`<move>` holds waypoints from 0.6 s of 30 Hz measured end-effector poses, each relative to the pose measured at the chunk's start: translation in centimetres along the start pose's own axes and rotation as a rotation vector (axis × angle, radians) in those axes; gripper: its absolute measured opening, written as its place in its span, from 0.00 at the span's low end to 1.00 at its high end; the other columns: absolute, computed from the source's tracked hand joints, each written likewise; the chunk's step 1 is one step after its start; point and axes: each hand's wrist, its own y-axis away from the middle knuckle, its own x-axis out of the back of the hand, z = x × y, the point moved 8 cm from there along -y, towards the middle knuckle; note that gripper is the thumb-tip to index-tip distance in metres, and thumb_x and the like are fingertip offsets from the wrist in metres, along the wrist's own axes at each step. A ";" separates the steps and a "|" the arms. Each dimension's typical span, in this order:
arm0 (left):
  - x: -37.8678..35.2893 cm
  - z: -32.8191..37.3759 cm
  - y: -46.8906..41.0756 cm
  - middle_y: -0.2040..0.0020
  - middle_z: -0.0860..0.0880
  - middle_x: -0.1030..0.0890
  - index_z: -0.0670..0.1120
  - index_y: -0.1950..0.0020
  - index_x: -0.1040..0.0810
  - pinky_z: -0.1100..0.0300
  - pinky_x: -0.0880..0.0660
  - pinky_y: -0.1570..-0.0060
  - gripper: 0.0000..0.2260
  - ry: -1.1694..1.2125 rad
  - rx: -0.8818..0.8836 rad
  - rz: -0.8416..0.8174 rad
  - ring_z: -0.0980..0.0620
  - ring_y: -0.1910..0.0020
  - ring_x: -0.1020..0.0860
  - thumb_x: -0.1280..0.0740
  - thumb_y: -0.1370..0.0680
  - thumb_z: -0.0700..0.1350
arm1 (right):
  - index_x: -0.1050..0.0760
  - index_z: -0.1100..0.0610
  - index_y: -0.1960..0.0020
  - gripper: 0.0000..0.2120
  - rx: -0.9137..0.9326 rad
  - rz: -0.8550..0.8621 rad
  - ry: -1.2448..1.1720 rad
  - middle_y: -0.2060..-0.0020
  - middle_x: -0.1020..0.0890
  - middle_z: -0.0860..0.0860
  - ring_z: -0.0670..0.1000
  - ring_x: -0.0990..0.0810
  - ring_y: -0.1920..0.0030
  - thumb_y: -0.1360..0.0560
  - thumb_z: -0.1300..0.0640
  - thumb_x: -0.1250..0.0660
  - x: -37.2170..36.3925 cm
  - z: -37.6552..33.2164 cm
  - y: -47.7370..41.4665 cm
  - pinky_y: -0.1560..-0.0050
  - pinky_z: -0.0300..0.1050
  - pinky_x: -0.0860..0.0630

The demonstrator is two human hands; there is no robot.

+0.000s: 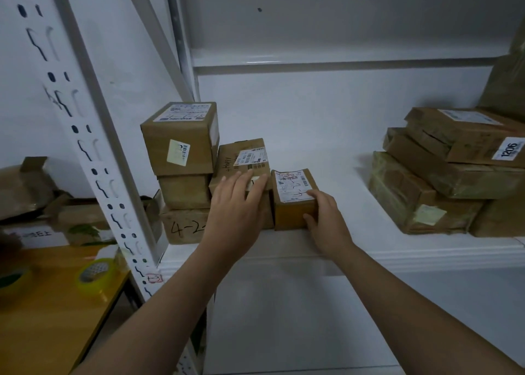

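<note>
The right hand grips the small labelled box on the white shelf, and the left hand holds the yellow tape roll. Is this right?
No: in the head view the left hand rests flat on the neighbouring box, not the tape roll. The right hand grips the small labelled box on the white shelf.

One wide-angle view, worn on the person's head, faces forward and down into a white shelf (326,147) from close by. Both forearms enter from the bottom edge. The left hand (237,207) and the right hand (326,221), which is on a small box (294,198), sit mid-frame. A rack upright (93,147) slants across the left, with a bench (51,303) low beyond it.
</note>
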 end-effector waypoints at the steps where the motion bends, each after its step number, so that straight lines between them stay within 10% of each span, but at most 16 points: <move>1: 0.0 0.0 -0.1 0.36 0.38 0.24 0.42 0.33 0.28 0.40 0.34 0.35 0.24 0.009 -0.005 0.002 0.37 0.36 0.26 0.29 0.27 0.45 | 0.37 0.55 0.28 0.25 -0.007 0.002 0.013 0.30 0.33 0.54 0.54 0.32 0.32 0.23 0.64 0.35 0.0 0.0 0.1 0.33 0.46 0.34; 18: -0.3 14.8 -4.5 0.35 0.42 0.25 0.44 0.34 0.28 0.44 0.30 0.38 0.20 0.410 -0.148 0.097 0.40 0.36 0.27 0.37 0.23 0.51 | 0.21 0.59 0.44 0.13 0.253 0.419 0.170 0.42 0.22 0.54 0.51 0.27 0.40 0.26 0.60 0.38 19.9 1.2 4.6 0.39 0.28 0.40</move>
